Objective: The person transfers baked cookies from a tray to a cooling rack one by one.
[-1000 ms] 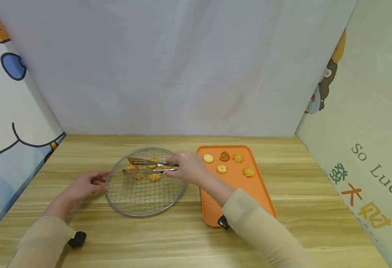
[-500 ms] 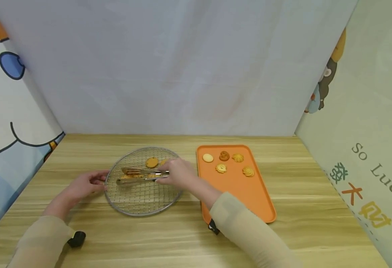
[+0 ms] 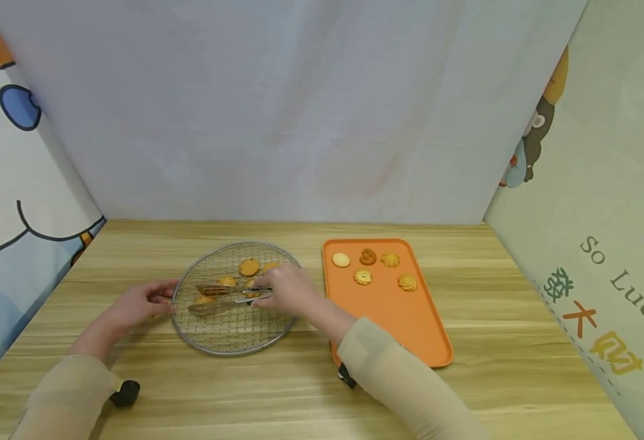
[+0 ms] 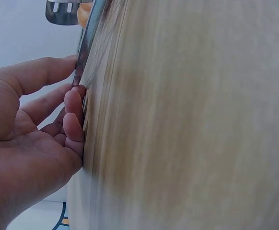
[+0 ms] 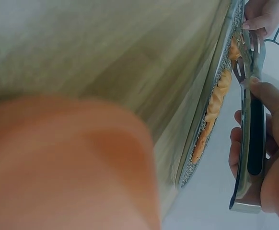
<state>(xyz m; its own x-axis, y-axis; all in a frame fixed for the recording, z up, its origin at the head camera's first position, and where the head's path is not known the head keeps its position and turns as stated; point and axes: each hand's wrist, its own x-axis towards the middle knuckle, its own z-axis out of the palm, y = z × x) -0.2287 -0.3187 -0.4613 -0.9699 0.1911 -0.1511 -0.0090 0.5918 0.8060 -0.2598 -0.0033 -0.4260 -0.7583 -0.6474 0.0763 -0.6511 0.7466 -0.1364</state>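
Since the earlier frames the right hand had drawn the tongs lower and further left across the wire rack, uncovering two cookies near the rack's upper edge. Its fingers were curled round the tong handles, the blades a little apart over a cookie at centre-left of the frame. The left hand stayed at the rack's left rim, fingers loosely bent and touching it, gripping nothing. The rack lay on the desk holding about five cookies. Just right of it, the orange tray carried five more in its upper part.
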